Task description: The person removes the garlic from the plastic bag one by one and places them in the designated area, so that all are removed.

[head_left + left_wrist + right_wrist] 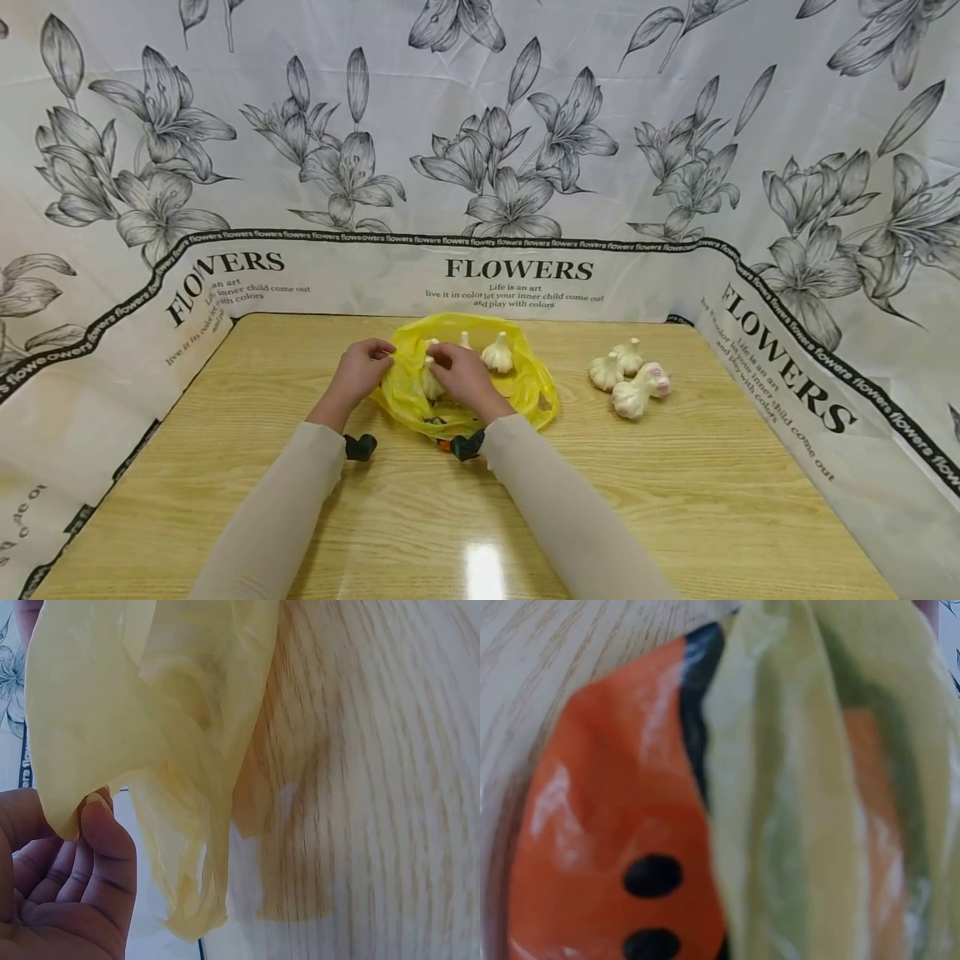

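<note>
A yellow plastic bag point(401, 362) lies spread with its mouth open toward the back of the table. My left hand point(366, 367) pinches its left rim between thumb and fingers; the left wrist view shows the thin bag point(90, 697) hanging from that pinch. Over the bag's mouth, my right hand point(468, 379) has its fingers curled at a white garlic bulb point(431, 383), partly hidden by the hand. Another garlic bulb point(497, 354) rests in the bag to the right, with more bulbs partly covered behind. Orange print with black ovals point(615, 817) fills much of the right wrist view.
Several garlic bulbs point(630, 392) sit in a cluster on the wooden table point(420, 517), right of the bag. A white flower-printed cloth point(360, 283) walls the table at the back and sides. Dark wrist straps point(362, 447) are on both wrists.
</note>
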Available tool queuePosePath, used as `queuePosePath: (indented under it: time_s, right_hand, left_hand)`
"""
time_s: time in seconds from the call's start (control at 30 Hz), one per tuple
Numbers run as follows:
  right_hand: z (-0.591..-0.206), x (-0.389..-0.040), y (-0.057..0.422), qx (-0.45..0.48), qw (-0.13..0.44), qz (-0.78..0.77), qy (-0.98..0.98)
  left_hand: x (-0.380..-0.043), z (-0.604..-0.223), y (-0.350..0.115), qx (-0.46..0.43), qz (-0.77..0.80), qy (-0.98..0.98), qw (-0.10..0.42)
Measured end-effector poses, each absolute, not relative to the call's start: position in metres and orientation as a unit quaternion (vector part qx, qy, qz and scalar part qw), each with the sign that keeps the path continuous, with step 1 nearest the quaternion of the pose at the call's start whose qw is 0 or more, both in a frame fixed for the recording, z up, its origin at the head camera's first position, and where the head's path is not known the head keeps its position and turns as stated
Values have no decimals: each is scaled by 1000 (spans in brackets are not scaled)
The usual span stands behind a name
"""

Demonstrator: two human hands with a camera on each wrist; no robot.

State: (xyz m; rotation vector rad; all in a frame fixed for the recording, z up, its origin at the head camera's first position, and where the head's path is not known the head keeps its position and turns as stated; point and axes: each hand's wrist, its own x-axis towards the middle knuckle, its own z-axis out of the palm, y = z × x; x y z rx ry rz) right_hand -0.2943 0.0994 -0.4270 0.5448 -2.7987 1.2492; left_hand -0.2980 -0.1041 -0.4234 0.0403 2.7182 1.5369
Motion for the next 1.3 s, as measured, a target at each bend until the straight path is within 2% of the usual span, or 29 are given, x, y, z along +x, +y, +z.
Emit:
queuePosePath:
  time_s: [0.37,0.6,0.9,1.3]
  right_hand:
    - [-426,-290,100,195,36,379,-904]
    - [-416,-284,104,187,31,369,-910]
    - [-408,-277,114,207,58,366,-906]
    - [-393,-266,126,203,66,382,-899]
  left_hand:
    - [-302,-429,-106,0,493,870,10]
    - [-302,-429,-107,3,493,870,12]
    - [-301,-431,-107,4,490,872,7]
    - [-300,-433,-106,10,490,872,3]
